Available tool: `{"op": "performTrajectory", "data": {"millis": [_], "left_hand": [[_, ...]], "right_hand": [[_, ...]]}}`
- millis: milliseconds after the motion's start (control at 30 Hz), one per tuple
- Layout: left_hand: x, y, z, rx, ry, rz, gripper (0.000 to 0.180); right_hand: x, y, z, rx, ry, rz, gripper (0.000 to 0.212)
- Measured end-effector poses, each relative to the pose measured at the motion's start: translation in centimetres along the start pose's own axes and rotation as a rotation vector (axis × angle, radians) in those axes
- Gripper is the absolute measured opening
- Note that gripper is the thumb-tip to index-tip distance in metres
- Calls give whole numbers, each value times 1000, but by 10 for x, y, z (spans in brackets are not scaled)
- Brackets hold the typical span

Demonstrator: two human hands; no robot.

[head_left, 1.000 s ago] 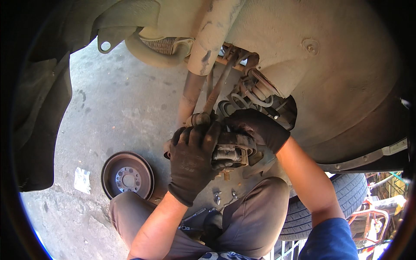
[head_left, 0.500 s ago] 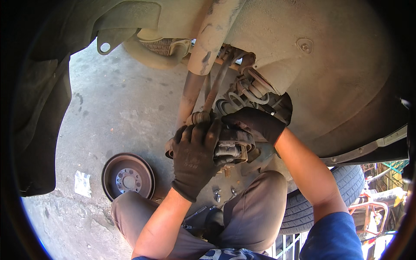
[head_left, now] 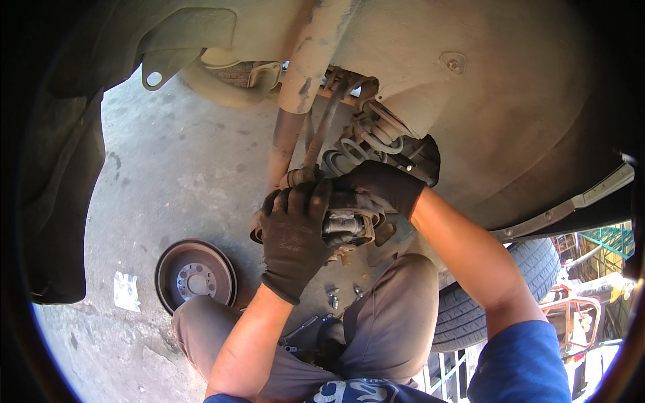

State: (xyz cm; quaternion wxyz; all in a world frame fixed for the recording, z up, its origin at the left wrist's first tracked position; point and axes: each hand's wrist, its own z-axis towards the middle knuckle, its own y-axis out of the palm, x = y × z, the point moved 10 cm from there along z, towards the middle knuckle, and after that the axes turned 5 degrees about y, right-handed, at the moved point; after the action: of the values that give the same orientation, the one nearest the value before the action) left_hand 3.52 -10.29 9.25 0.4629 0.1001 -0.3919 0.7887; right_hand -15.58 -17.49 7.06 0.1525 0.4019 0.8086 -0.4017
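Note:
Both of my hands wear dark work gloves and are at a rusty brake assembly (head_left: 344, 224) at the wheel end of the suspension, with a silvery cylinder showing on it. My left hand (head_left: 294, 235) is wrapped over its left side, fingers curled across the top edge. From the right, my right hand (head_left: 383, 185) reaches to the top of the same assembly, closed against it; its fingertips are mostly hidden. A shock absorber (head_left: 290, 127) runs up from just behind my left fingers. Close to my right hand is a coil spring (head_left: 386, 149).
A brake drum (head_left: 228, 275) and a clear plastic packet (head_left: 126, 291) lie on the concrete floor at left. Between my legs are a ratchet (head_left: 301, 327) and small metal parts (head_left: 333, 297). A tyre (head_left: 463, 312) lies at right. The wheel-arch liner (head_left: 510, 121) curves overhead.
The view has shifted slightly, so the suspension parts sit a little further left. Both hands keep their places on the brake assembly, with the right hand slightly further over its top.

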Motion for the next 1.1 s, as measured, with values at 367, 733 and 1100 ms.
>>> {"op": "performTrajectory", "data": {"millis": [367,733,1100], "left_hand": [[-1,0,1,13,17,-57,106],[0,-1,0,51,41,-32,107],[0,-2,-1,72,39,-54,108]], "right_hand": [[10,10,8,-202,16,349,31],[3,11,-4,-173,-1,304,29],[6,19,-6,-354,-3,545,25]]}}
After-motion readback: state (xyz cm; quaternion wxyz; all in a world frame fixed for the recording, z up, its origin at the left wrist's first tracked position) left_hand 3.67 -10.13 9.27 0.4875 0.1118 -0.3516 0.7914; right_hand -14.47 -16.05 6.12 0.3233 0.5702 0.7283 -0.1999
